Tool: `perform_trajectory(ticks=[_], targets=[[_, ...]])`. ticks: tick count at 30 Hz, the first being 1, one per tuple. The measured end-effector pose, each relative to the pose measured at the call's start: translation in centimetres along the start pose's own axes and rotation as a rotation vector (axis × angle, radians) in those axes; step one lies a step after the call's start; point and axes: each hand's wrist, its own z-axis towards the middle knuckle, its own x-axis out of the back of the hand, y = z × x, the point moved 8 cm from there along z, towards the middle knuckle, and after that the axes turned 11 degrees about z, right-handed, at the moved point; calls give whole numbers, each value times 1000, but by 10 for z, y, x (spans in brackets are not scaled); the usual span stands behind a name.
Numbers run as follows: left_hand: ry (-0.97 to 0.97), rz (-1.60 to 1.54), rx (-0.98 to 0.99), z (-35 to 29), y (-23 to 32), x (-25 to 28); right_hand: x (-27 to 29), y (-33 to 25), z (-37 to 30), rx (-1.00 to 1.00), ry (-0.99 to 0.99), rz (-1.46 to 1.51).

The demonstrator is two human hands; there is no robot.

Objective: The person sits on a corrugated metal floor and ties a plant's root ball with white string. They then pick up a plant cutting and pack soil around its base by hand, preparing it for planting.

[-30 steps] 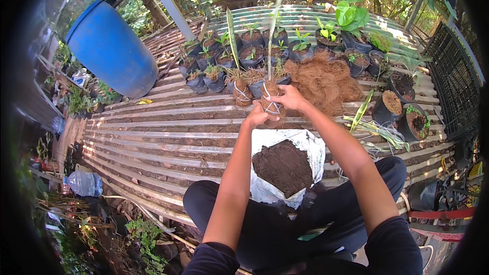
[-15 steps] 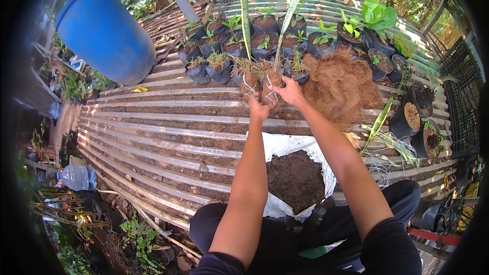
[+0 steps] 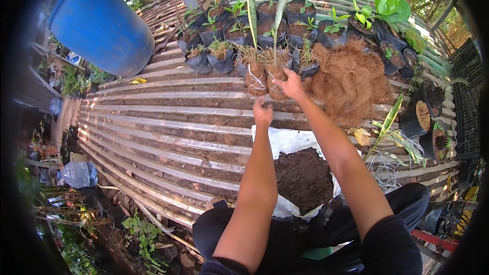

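Note:
Two snake plant cuttings stand side by side, each with its base wrapped in brown coconut fibre and tied with white string: the left bundle (image 3: 256,79) and the right bundle (image 3: 277,77). A tall, upright leaf rises from each. My right hand (image 3: 292,86) grips the right bundle from its right side, thumb toward me. Just nearer than the bundles, my left hand (image 3: 263,112) holds nothing, its fingers loosely apart. Dark soil (image 3: 303,179) lies in a white sack (image 3: 290,140) between my forearms and in front of my legs.
Brown fibre (image 3: 351,81) is heaped right of the bundles. Several black potted seedlings (image 3: 220,57) line up behind. A blue barrel (image 3: 102,25) is at the far left. Cut leaves (image 3: 389,125) and pale string (image 3: 382,170) lie on the right of the corrugated sheet (image 3: 168,122).
My left hand has let go of the bundles and drawn back slightly toward me. My right hand stays on the right bundle. The whole view has shifted a little.

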Motion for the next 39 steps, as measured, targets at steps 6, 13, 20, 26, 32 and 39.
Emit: perform_trajectory(ticks=[6, 13, 20, 26, 32, 39], targets=[[-27, 23, -96, -8, 22, -20, -5, 3, 5, -114, -82, -19], [-100, -105, -8, -9, 10, -54, -6, -2, 2, -139, -144, -4], [-175, -114, -136, -11, 12, -54, -12, 2, 5, -82, -140, -67], [-228, 71, -89, -24, 34, -39, -13, -11, 2, -33, -123, -93], [-203, 221, -59, -36, 52, -30, 1, -25, -13, -70, -178, -222], [-241, 311, -88, -52, 59, -23, 51, -19, -50, -43, -167, -285]])
